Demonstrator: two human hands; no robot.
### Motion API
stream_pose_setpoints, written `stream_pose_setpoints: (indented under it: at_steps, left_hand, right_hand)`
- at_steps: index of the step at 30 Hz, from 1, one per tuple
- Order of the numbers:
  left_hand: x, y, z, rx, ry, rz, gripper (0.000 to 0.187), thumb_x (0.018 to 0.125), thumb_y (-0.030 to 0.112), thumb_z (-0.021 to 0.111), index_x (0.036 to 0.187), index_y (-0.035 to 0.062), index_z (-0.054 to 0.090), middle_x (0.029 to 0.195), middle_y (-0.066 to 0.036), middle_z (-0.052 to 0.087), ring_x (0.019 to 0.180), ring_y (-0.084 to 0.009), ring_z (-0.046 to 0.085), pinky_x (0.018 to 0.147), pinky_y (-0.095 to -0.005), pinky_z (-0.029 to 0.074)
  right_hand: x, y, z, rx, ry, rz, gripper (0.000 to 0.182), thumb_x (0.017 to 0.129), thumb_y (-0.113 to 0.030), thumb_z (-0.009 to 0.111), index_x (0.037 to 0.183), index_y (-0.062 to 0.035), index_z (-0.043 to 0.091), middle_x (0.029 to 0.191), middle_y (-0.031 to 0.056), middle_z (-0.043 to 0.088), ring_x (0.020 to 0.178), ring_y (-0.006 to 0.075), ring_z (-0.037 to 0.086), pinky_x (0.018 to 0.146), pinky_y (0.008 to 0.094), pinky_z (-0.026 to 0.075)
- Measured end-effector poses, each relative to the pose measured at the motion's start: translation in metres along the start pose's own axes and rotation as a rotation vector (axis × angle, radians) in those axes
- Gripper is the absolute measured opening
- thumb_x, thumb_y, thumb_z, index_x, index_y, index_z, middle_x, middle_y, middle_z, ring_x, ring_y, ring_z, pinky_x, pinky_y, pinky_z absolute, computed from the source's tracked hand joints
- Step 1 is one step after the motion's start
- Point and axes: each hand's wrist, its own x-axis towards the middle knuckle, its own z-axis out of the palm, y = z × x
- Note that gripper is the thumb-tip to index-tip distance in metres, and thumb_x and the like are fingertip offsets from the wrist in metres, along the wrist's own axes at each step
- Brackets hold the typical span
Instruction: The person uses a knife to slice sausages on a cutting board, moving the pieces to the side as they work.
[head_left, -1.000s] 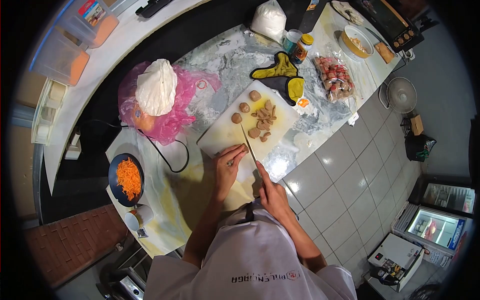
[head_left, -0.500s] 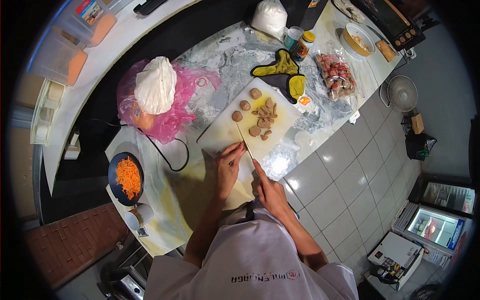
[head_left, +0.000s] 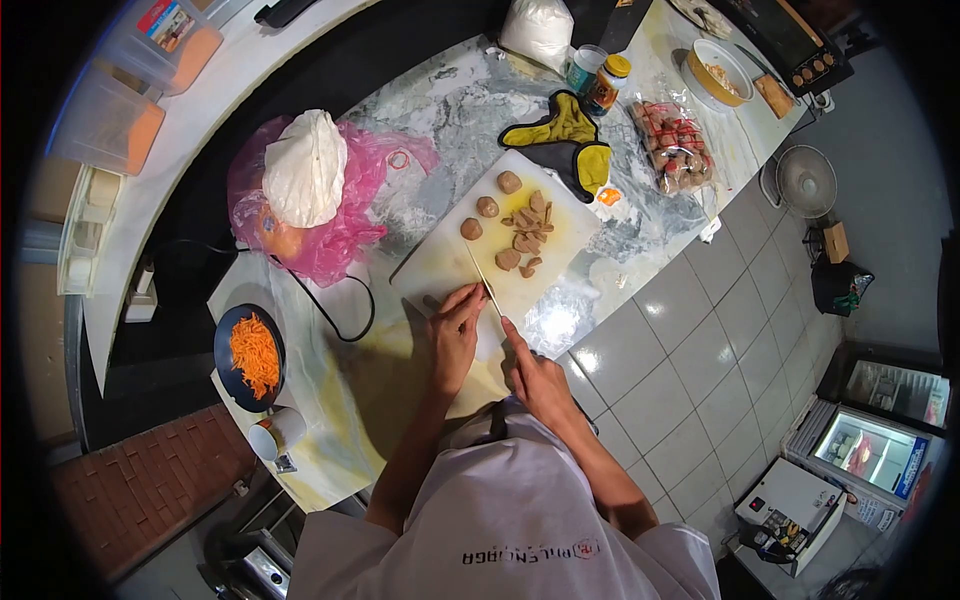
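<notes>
On the white cutting board, my right hand grips a knife, its forefinger stretched along the handle. The blade points away from me, past the fingertips of my left hand. Those fingers are bent and pinched together beside the blade; whatever lies under them is mostly hidden. Three whole brown meatballs sit in a row toward the board's far left side. Sliced meatball pieces lie heaped to their right, with a cut meatball nearer to me.
A yellow-and-black cloth touches the board's far edge. Beyond it stand a yellow-lidded jar and a bag of meatballs. Left are a pink plastic bag, a black cable, a bowl of shredded carrot and a cup.
The view has shifted very slightly. Both hands and the knife stay in nearly the same place, and the meatballs and slices have not visibly moved.
</notes>
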Motion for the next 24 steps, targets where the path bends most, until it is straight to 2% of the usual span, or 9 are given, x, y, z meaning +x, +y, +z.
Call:
stream_pose_setpoints:
  at_steps: [11, 14, 24]
  left_hand:
    - [-0.003, 0.0, -0.001, 0.056, -0.009, -0.029, 0.02, 0.099, 0.002, 0.066, 0.116, -0.0037, 0.074, 0.116, -0.02, 0.075, 0.102, -0.0313, 0.075, 0.088, -0.0368, 0.058]
    - [-0.003, 0.001, -0.001, 0.065, -0.005, -0.018, 0.02, 0.099, 0.002, 0.066, 0.116, -0.0034, 0.074, 0.116, -0.02, 0.075, 0.103, -0.0313, 0.075, 0.088, -0.037, 0.058]
    - [-0.004, -0.002, 0.0, 0.084, 0.008, -0.018, 0.02, 0.099, 0.002, 0.067, 0.117, -0.0027, 0.074, 0.116, -0.02, 0.075, 0.102, -0.0317, 0.075, 0.086, -0.0364, 0.059]
  right_hand:
    - [0.003, 0.003, 0.009, -0.064, 0.003, -0.004, 0.085, 0.091, -0.01, 0.064, 0.166, -0.0205, 0.025, 0.076, 0.0254, 0.067, 0.07, 0.0467, 0.066, 0.07, 0.0545, 0.055]
    - [0.003, 0.002, 0.009, -0.133, 0.018, -0.039, 0.084, 0.09, -0.003, 0.061, 0.165, -0.0158, 0.026, 0.072, 0.0184, 0.067, 0.064, 0.0424, 0.065, 0.067, 0.051, 0.055]
    - [0.006, 0.003, 0.014, -0.187, 0.03, -0.048, 0.088, 0.09, -0.007, 0.065, 0.166, -0.0169, 0.023, 0.07, 0.0186, 0.066, 0.063, 0.0431, 0.066, 0.066, 0.0517, 0.055]
